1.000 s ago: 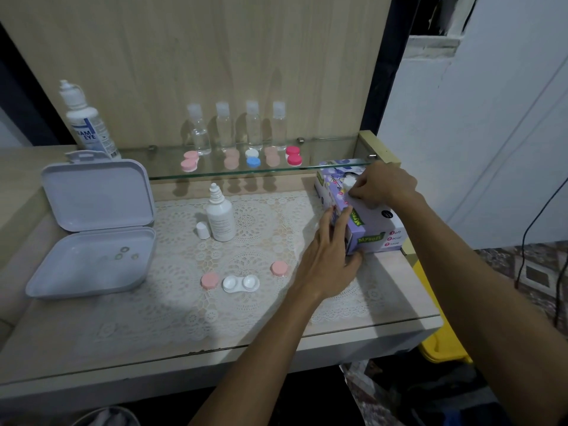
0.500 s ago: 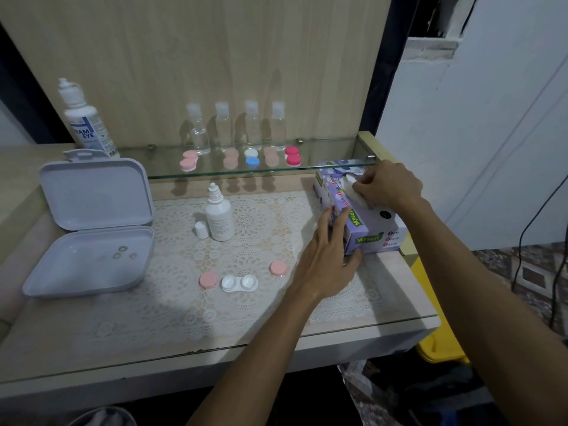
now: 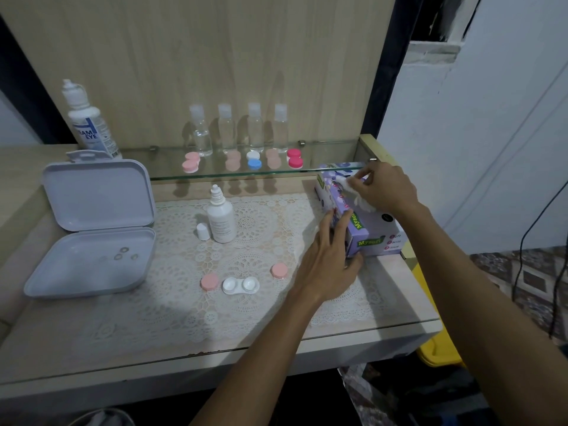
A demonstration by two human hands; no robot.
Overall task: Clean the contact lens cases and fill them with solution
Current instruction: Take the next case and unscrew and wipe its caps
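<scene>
The right hand [image 3: 385,190] reaches in from the lower right, forearm stretched diagonally over the table's right edge, fingers curled and pinching a white tissue [image 3: 356,195] at the top opening of a purple tissue box [image 3: 368,232]. The left hand [image 3: 330,262] lies flat against the box's near-left side, fingers straight and spread, pressing it in place; its forearm crosses the table's front edge.

The box sits at the back right corner of the table [image 3: 123,348], close to the right edge. To the left of the left hand, on a lace mat [image 3: 172,302] near the middle of the table, lies an open white contact lens case [image 3: 241,285] with a pink cap [image 3: 209,282] just beside it on the left and another pink cap [image 3: 279,269] apart on the right. Behind them stands a small white dropper bottle [image 3: 221,221], its cap [image 3: 203,232] beside it. An open grey box [image 3: 92,229] fills the left edge. A glass shelf [image 3: 322,155] along the back carries four clear bottles [image 3: 227,129], several coloured lens cases [image 3: 254,159] and a large solution bottle [image 3: 89,121] at its left end. Bare mat lies between the case and the front edge.
</scene>
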